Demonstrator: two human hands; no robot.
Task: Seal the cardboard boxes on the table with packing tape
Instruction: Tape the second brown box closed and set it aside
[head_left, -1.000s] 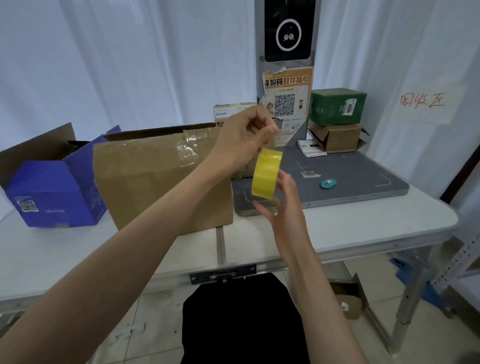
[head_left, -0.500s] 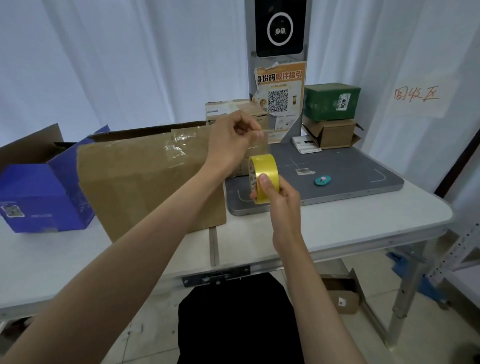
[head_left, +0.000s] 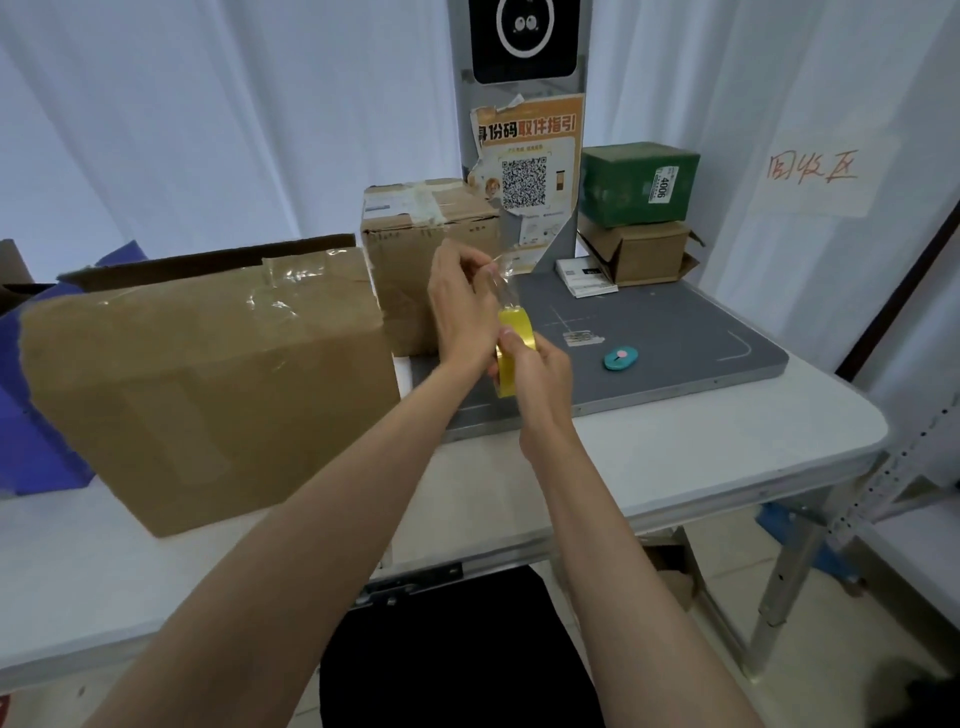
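A yellow roll of packing tape (head_left: 513, 332) is held upright above the table, in front of me. My right hand (head_left: 540, 371) grips the roll from below, thumb on its rim. My left hand (head_left: 462, 306) pinches the clear free end of the tape (head_left: 503, 280) and holds it just above the roll. A large brown cardboard box (head_left: 208, 384) stands on the table to the left, old clear tape across its top and one back flap raised. A smaller taped brown box (head_left: 415, 244) stands behind it, partly hidden by my left hand.
A grey mat (head_left: 675, 343) with a small teal cutter (head_left: 620, 358) lies on the white folding table (head_left: 727, 447). At the back right a green box (head_left: 638, 183) sits on an open brown box (head_left: 636, 254). A blue box (head_left: 31, 447) is at the left edge. A grey post with a poster (head_left: 527, 161) rises behind.
Both hands and the roll have moved slightly right and lower in view. The left hand has drawn a short clear strip of tape up off the roll.
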